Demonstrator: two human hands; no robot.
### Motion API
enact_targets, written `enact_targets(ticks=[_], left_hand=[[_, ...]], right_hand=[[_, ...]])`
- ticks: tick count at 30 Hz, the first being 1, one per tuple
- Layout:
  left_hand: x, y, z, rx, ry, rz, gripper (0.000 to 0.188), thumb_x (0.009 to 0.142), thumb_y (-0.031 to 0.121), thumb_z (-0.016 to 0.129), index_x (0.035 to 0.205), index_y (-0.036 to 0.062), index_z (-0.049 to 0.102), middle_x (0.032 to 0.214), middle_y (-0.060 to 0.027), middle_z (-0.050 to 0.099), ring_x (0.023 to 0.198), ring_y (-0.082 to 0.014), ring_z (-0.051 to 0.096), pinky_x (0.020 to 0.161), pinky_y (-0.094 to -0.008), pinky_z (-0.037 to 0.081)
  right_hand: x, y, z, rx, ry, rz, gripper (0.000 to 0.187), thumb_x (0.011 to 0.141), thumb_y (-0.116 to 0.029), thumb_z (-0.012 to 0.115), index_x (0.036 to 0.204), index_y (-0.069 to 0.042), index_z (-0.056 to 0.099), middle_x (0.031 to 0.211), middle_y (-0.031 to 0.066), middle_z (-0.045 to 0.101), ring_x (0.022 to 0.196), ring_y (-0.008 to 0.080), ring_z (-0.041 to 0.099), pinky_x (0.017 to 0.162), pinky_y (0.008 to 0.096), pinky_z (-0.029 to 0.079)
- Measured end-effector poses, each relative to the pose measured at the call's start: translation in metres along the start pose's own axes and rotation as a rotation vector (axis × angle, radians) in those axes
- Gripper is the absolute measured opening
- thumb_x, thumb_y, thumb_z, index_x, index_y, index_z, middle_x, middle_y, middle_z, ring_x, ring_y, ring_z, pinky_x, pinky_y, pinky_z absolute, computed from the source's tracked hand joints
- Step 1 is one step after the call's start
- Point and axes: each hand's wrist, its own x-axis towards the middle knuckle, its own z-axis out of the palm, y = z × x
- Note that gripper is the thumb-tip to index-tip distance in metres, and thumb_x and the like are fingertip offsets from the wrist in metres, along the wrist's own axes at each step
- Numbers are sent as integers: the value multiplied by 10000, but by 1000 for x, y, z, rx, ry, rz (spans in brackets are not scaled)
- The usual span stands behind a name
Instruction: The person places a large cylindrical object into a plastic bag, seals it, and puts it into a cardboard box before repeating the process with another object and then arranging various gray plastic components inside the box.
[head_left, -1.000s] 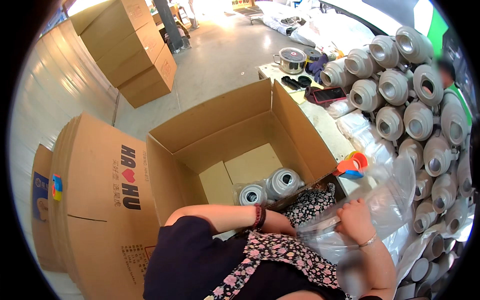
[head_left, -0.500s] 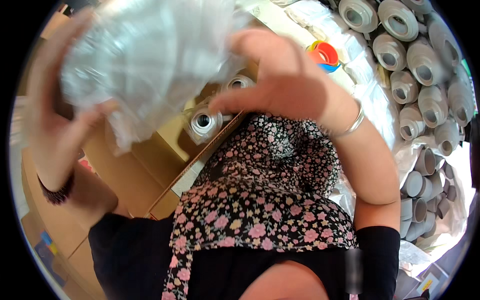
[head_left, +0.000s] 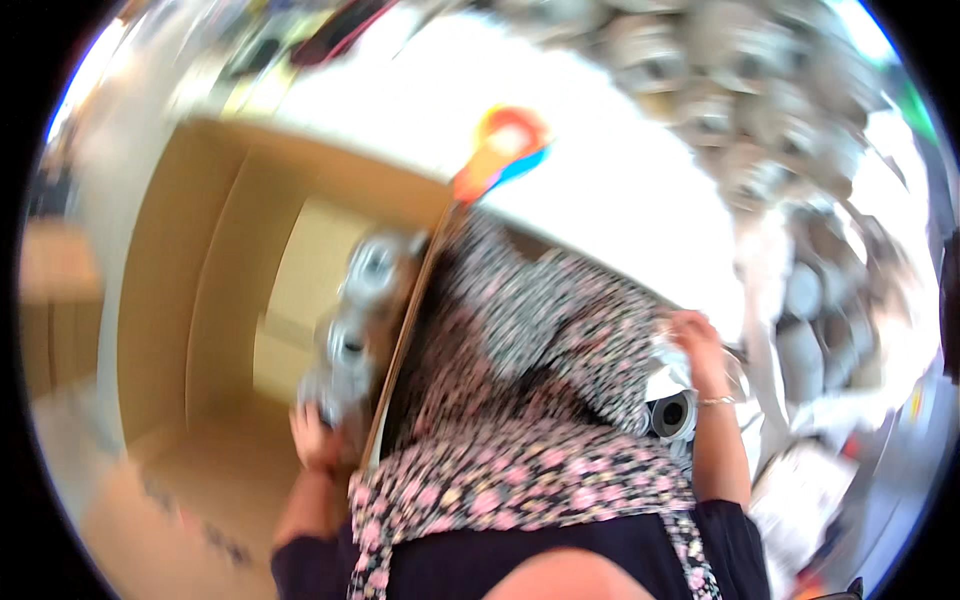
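My left hand [head_left: 312,435] is down in an open cardboard box [head_left: 222,290], its blurred fingers closed against the end of a grey round fitting [head_left: 322,385] in clear plastic. Two more wrapped grey fittings, one with a dark round hole [head_left: 350,347] and one farther back [head_left: 372,268], line up along the box's right wall. On my right, beside the flowered apron [head_left: 520,460], my right hand [head_left: 698,345] has its fingers bent over the top of a plastic-wrapped grey fitting [head_left: 672,415], whose dark round opening faces up.
A white-covered table [head_left: 600,170] lies ahead, carrying red, yellow and blue tape rolls [head_left: 510,145]. Many grey fittings [head_left: 740,60] are heaped at the far right, with short grey pipe pieces [head_left: 803,290] in white plastic nearer. Another cardboard box [head_left: 60,300] stands at the left.
The big clear plastic bundle held up between both hands is gone from there. My left hand has dropped into the box; my right has moved right and down. The view has swung.
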Motion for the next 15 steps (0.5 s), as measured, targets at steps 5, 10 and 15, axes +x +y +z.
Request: enact_targets(ticks=[5, 10, 15], left_hand=[[23, -31, 65, 4, -326, -160, 659, 649, 352, 759, 1209, 108, 513, 1263, -174, 501, 1195, -408, 435, 964, -496, 400], [68, 0, 0, -176, -96, 10, 550, 682, 333, 771, 1111, 43, 585, 1041, -199, 636, 992, -377, 600, 893, -428, 474], [91, 139, -119, -532, 118, 209, 463, 803, 155, 686, 1215, 12, 527, 1230, -182, 573, 1141, -307, 553, 947, -380, 439]], right_hand=[[56, -100, -27, -287, 313, -546, 418, 790, -176, 704, 1151, -23, 558, 1109, 123, 587, 1056, 247, 541, 914, 345, 428], [101, -316, -41, -794, 898, -1389, 680, 684, -223, 767, 1301, -189, 484, 1337, 136, 445, 1225, 320, 433, 1014, 447, 340], [198, -362, -41, -1267, 1088, -1240, 587, 697, -160, 715, 1254, -232, 543, 1288, 57, 503, 1202, 271, 449, 947, 430, 388]])
